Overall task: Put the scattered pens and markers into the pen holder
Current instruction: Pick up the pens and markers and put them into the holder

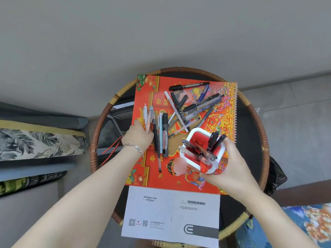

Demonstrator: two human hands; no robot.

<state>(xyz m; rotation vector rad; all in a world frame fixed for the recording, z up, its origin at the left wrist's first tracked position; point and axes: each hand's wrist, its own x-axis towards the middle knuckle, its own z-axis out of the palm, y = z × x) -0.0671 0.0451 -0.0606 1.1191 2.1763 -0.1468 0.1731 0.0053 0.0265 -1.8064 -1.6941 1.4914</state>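
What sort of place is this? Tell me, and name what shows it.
Probably a home living space, not an office. A round rattan-rimmed table stands on a tiled floor, with a leaf-print cushion on seating beside it. A festive red calendar lies under the pens.

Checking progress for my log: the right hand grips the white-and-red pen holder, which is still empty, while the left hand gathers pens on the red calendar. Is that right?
Not quite. The white-and-red pen holder is not empty: several pens and black markers already stand in it, as the head view shows. The rest holds: the right hand grips it while the left hand gathers pale pens on the red calendar.
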